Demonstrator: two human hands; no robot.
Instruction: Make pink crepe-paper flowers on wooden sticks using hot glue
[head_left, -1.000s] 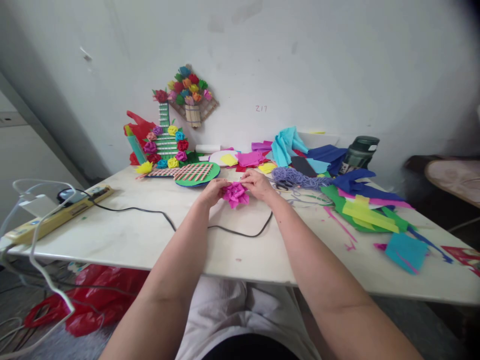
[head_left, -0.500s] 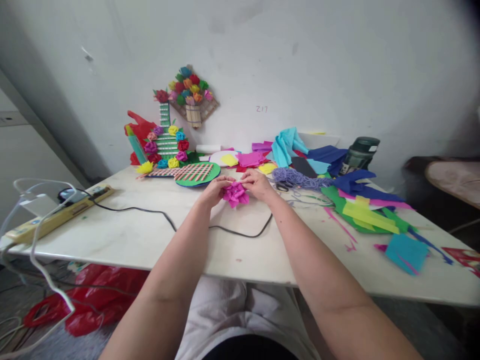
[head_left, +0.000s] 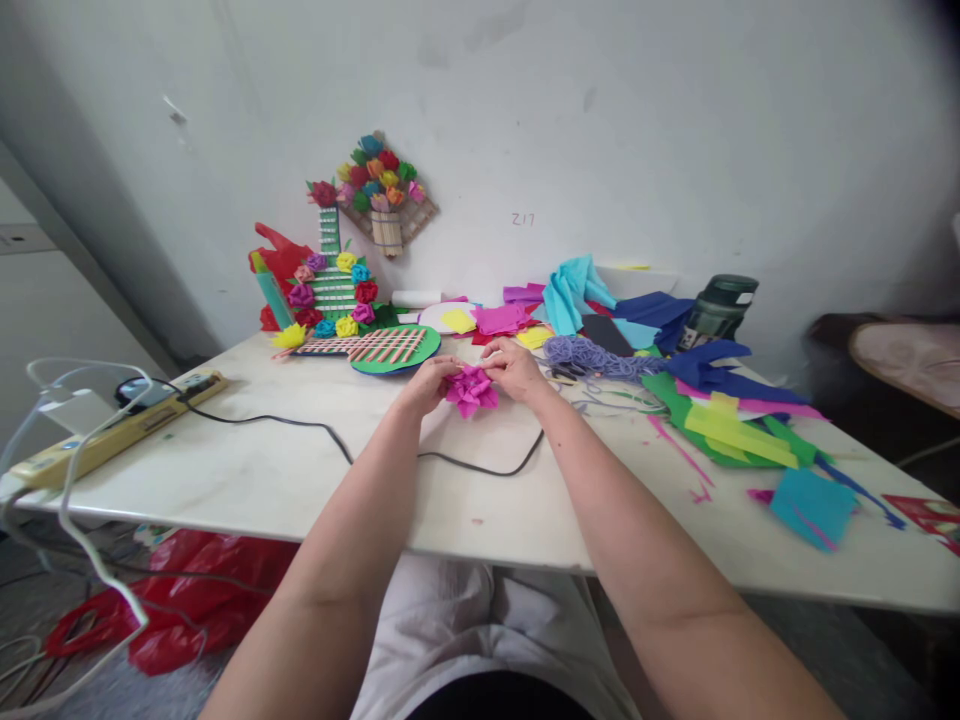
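Several white cables (head_left: 75, 480) and a yellow power strip (head_left: 120, 430) occupy the left end of the counter (head_left: 255, 470); a black cable (head_left: 480, 470) trails from there, passing in front of the hands. Next, against the wall, an upright green craft piece (head_left: 334, 290) edged with bright flowers; at its foot, a flat green piece (head_left: 394, 345) with a lattice of sticks. Centre: almost nothing has shifted over the last second. The magenta paper flower (head_left: 471, 393) stays between the hands, near the middle of the counter, petals toward the wearer. Reading: fine finger work on the bloom itself, not carrying it anywhere. Left hand (head_left: 430, 385): thumb and fingers drawn together, pinching the flower's left side; little gap visible. Right hand (head_left: 516, 370): fingers curled, tips nipping the flower's upper right edge, almost meeting the left fingertips. Cannot tell whether the bloom rests on the counter or hangs just above it. Right of the hands: a heap of purple yarn (head_left: 596, 356), then a dark bottle (head_left: 720, 310) behind scattered coloured sheets, green and yellow strips (head_left: 739, 435) overlapping. Farther right, toward the near edge, a blue square (head_left: 814, 507) lies flat.
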